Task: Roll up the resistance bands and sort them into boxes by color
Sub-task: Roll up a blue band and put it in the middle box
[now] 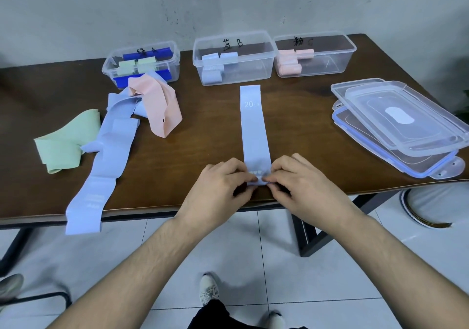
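Pinching the near end of the blue band (pixel 253 131) with left hand (pixel 220 181) and right hand (pixel 302 181); best rolling tight, edges square, toward the middle box (pixel 233 57).

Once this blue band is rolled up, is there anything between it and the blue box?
Nothing visible. The blue band lies flat, pointing at the middle box that holds blue rolls, which has no lid on. Only bare table lies between. The lids sit off right.

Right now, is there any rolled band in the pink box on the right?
Yes, the pink box holds several rolled pink bands at its left end.
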The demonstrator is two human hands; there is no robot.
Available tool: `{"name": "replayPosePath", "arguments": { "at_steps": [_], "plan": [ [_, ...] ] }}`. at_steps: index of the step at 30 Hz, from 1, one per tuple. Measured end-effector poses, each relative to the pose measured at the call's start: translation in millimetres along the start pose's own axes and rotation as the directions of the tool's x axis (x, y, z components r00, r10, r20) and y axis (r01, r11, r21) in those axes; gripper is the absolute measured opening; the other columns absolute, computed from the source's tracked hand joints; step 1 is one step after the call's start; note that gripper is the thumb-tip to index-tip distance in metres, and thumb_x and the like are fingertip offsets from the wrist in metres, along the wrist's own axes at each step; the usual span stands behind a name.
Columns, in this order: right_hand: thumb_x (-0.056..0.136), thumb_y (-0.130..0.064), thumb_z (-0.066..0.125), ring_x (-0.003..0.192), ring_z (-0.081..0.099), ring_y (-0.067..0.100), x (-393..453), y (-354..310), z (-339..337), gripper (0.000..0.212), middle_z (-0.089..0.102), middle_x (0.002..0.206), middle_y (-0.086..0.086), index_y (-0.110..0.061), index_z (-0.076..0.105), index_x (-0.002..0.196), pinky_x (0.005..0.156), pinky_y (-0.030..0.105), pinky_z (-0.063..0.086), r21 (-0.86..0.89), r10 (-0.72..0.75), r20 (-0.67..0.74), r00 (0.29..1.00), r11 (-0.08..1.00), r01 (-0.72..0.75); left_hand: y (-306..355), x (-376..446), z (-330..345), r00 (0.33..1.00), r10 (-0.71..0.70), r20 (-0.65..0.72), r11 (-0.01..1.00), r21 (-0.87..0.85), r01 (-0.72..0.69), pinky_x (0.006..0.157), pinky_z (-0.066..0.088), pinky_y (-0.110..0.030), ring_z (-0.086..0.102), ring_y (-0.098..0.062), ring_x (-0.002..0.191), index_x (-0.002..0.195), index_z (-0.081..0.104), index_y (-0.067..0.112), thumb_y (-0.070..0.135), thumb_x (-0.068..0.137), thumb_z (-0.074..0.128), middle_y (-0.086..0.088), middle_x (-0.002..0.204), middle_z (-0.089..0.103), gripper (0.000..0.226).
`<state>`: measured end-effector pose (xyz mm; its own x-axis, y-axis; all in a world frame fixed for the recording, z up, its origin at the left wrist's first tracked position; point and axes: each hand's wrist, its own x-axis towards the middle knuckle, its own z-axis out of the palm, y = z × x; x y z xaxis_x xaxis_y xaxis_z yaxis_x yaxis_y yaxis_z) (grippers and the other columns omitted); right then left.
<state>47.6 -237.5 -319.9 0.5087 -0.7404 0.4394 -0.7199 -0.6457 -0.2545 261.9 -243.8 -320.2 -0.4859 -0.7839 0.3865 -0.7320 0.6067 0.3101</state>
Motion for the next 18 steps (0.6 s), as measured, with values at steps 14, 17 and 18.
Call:
{"name": "replayPosePath", "arguments": {
  "at_steps": [14, 17, 18],
  "plan": [
    [0.091, -0.011, 0.068, 0.086, 0.056, 0.014, 1, 1, 5, 0.017, 0.064, 0.099, -0.007, -0.016, 0.073, 0.105, 0.079, 0.024, 0.05, 0.097, 0.102, 0.02, 0.995, 0.99, -0.103, 0, 9, 1, 0.997, -0.059, 0.051, 0.996, -0.061, 0.062, 0.077, 0.043, -0.026, 0.058, -0.008, 0.082, 0.105, 0.073, 0.018, 0.019, 0.093, 0.06, 0.01, 0.098, 0.062, 0.017],
    [0.092, -0.011, 0.065, 0.09, 0.054, 0.01, 3, 0, 3, 0.017, 0.063, 0.101, -0.01, -0.02, 0.068, 0.106, 0.082, 0.02, 0.043, 0.147, 0.164, 0.056, 0.985, 0.974, -0.17, -2, 13, 0, 0.991, -0.104, 0.084, 0.989, -0.101, 0.112, 0.077, 0.043, -0.025, 0.059, -0.007, 0.089, 0.105, 0.071, 0.021, 0.016, 0.094, 0.062, 0.012, 0.1, 0.065, 0.015],
    [0.092, -0.011, 0.065, 0.091, 0.053, 0.009, 4, 0, 2, 0.016, 0.063, 0.1, -0.011, -0.019, 0.068, 0.105, 0.082, 0.019, 0.041, 0.156, 0.185, 0.063, 0.981, 0.969, -0.193, -3, 14, 0, 0.99, -0.114, 0.087, 0.986, -0.109, 0.123, 0.077, 0.043, -0.024, 0.058, -0.006, 0.091, 0.105, 0.07, 0.022, 0.016, 0.094, 0.062, 0.013, 0.1, 0.065, 0.015]
  ]
}}
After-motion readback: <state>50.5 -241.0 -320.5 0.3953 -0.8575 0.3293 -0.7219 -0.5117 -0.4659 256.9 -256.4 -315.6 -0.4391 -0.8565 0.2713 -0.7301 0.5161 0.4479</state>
